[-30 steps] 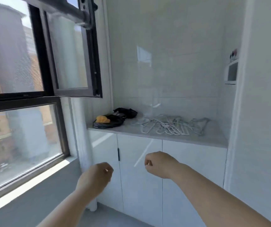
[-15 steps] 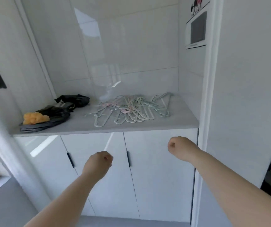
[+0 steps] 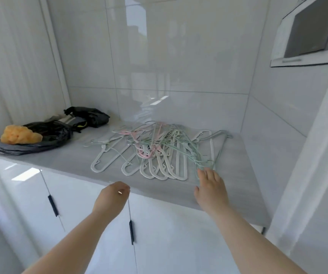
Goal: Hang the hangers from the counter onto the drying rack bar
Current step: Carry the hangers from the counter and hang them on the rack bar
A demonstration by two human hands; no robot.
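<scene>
A tangled pile of thin plastic hangers [image 3: 159, 151], white, cream, pale green and pink, lies on the grey counter [image 3: 64, 161]. My right hand [image 3: 210, 186] reaches over the counter's front part with its fingers spread, and its fingertips touch the pale green hangers at the pile's near right edge. My left hand [image 3: 112, 196] hangs in front of the counter's front edge with its fingers loosely curled, holding nothing. No drying rack bar is in view.
At the counter's left end lie dark bags [image 3: 40, 139] with an orange cloth [image 3: 19, 134] on them. White cabinet doors [image 3: 92, 224] with dark handles are below. Tiled walls close the back and the right side, where a grey wall panel [image 3: 313, 30] hangs.
The view has swung from the window to the counter and come much closer. My right hand has opened out of a fist and reached forward to the hangers. My left hand stays low.
</scene>
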